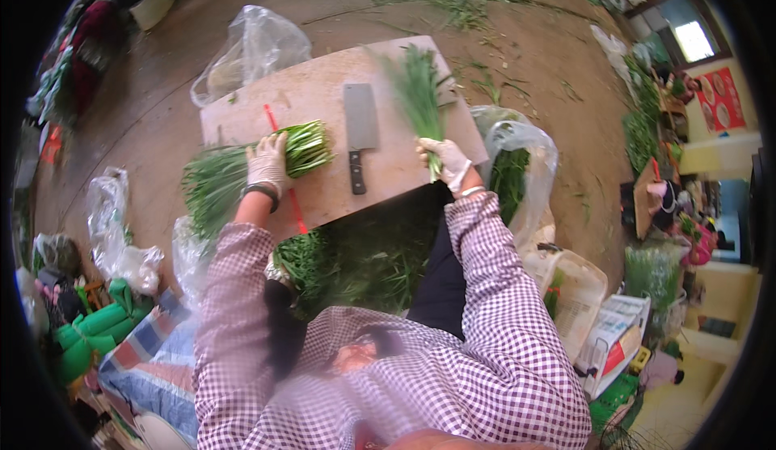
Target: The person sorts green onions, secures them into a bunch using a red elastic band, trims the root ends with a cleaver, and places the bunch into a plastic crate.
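White gloves cover both of my hands. My left hand (pixel 267 161) grips a thick bunch of green chives (pixel 306 149) lying on a pale cutting board (pixel 339 205), its pale cut ends toward the middle and its leaves hanging past the left edge. A red strip (pixel 297 210) runs across the board beneath that bunch. In my right hand (pixel 449 161) is a smaller bunch of chives (pixel 421 94), held near its stem ends at the board's right side, its leaf tips blurred and pointing away from me. Between the two bunches lies a cleaver (pixel 361 119) with a black handle, untouched.
Clear plastic bags stand beyond the board (pixel 257 46) and at its right (pixel 533 155), the latter holding greens. Loose greens (pixel 380 268) lie below the board near my legs. A cream plastic basket (pixel 578 296) sits at right, a striped woven sack (pixel 158 357) at left.
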Demonstrator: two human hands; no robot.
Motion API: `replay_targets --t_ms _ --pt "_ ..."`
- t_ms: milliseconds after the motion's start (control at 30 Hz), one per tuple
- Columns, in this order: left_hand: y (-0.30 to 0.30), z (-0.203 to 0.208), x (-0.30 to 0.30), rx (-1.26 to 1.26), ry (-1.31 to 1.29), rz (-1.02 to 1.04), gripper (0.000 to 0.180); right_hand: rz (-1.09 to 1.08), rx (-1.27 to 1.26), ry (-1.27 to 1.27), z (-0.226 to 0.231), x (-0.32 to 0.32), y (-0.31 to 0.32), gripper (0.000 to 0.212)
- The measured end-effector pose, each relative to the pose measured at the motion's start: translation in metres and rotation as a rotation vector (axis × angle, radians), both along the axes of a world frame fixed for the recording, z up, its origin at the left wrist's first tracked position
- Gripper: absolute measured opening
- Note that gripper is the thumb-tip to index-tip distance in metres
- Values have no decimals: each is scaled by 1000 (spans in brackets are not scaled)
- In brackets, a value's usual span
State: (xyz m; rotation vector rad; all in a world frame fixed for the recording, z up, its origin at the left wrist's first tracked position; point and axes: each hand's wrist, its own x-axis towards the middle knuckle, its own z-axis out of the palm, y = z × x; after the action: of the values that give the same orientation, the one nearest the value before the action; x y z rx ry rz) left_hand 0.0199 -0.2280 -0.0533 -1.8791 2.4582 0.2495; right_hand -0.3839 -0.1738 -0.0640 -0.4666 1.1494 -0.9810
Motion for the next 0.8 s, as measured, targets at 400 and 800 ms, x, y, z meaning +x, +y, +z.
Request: replay_targets --t_ms 400,800 --pt "0 12 -13 97 -16 21 104 -137 -398 596 -22 5 -34 22" --pt "3 2 -3 32 -37 2 99 59 -451 328 34 74 -62 14"
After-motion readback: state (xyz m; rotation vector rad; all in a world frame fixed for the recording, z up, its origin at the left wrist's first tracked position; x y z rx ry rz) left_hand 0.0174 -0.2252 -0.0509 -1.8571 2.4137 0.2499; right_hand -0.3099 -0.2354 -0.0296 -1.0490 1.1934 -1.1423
